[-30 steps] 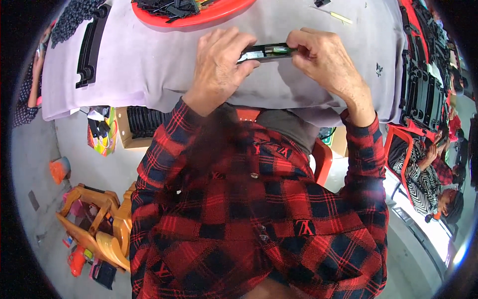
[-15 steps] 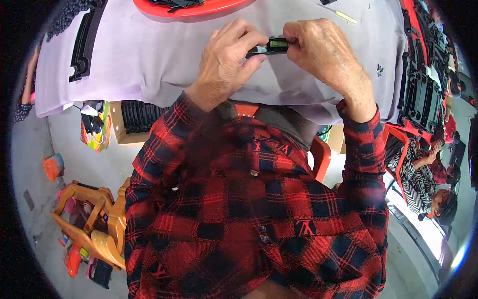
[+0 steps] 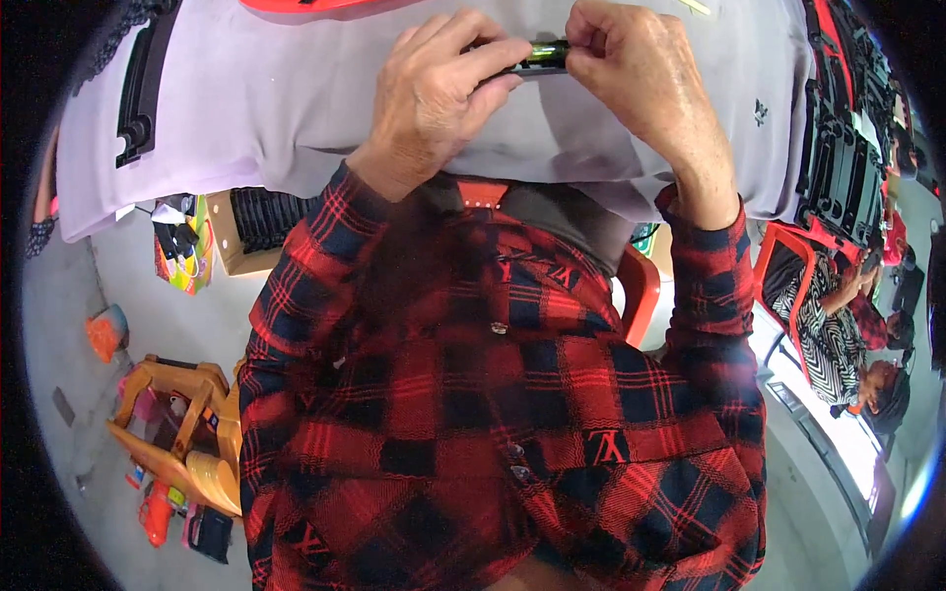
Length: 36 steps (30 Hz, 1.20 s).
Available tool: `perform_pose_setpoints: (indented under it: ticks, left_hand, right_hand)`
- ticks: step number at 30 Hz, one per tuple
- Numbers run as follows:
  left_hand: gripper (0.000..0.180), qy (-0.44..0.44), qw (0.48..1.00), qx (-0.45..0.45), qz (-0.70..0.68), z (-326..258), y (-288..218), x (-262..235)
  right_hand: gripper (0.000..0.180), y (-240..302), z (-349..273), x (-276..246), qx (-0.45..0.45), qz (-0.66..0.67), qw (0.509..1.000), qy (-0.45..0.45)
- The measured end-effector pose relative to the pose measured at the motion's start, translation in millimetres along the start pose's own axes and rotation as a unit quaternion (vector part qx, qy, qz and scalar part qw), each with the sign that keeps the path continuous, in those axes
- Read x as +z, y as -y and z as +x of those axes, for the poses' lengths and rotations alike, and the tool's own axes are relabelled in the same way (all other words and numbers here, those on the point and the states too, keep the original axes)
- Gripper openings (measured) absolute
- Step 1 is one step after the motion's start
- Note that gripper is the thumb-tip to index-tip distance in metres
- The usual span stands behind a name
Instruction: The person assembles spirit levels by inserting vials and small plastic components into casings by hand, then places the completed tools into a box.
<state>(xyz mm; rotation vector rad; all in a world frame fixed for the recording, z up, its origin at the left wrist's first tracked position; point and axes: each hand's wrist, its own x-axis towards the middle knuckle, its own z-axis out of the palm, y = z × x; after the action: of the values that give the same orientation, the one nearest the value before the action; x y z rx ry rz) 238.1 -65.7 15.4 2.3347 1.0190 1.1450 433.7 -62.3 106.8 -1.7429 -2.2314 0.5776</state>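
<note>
Over the cloth-covered table, a short black strip-like part with a shiny green section (image 3: 547,54) stretches between my two hands. Its left end is gripped by the thumb and fingers of my left hand (image 3: 429,98). My right hand (image 3: 636,74) is curled closed, pinching the other end. Fingers cover both ends, so only the middle shows, and its exact kind is unclear.
A red tray (image 3: 305,5) lies at the far edge of view. Long black parts (image 3: 141,89) rest at the table's left; many more (image 3: 843,187) are at the right. Small black bits (image 3: 760,112) lie on the cloth. A carton (image 3: 225,236) stands below; a person (image 3: 828,315) sits at right.
Both hands and the part sit slightly higher in view, as does the table. The green section looks brighter and the part appears turned a little. Both hands keep their grip.
</note>
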Motion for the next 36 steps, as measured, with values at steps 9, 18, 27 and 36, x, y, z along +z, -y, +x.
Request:
perform_pose_setpoints:
  ticks: [9, 18, 27, 36]
  left_hand:
    - [0.024, -0.003, 0.998, 0.043, 0.047, 6, -15, -7]
    - [0.027, -0.198, 0.943, 0.058, -0.261, 3, 6, 38]
    - [0.027, -0.023, 0.997, 0.049, 0.061, 4, -16, -3]
    - [0.027, -0.239, 0.922, 0.046, -0.3, 3, 1, 39]
  right_hand:
    - [0.006, 2, -6, 9, 0.031, 0.053, 0.997, -0.043]
    - [0.006, 8, -4, 5, 0.064, 0.039, 0.996, -0.057]
    - [0.008, -30, -3, -2, 0.046, 0.137, 0.99, -0.002]
    - [0.01, -19, 7, 5, 0.07, 0.045, 0.996, 0.017]
